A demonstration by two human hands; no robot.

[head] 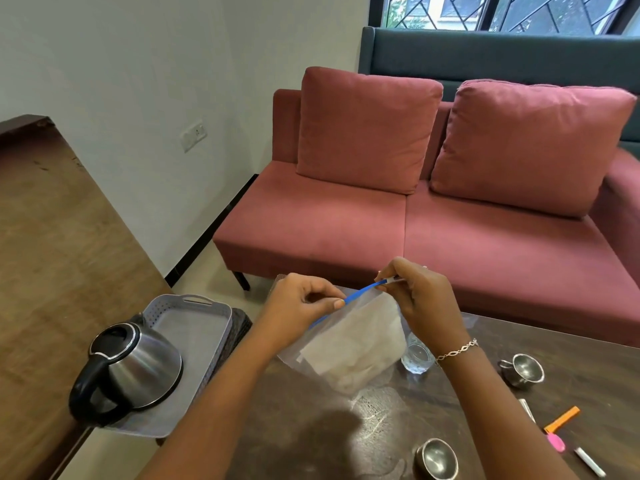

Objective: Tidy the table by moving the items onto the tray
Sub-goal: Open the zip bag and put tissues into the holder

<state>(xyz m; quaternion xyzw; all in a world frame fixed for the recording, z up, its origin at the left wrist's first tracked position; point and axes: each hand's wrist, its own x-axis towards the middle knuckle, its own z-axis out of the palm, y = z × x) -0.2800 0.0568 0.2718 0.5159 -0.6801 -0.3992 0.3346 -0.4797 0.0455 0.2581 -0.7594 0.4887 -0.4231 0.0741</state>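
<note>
Steel cup — kettle in tray, white sheet in bag

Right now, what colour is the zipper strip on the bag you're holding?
Blue; the head view shows the zipper strip best.

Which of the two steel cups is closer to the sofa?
The right cup, just past the bracelet. The left cup sits at the bottom of the view, much nearer the person.
</note>
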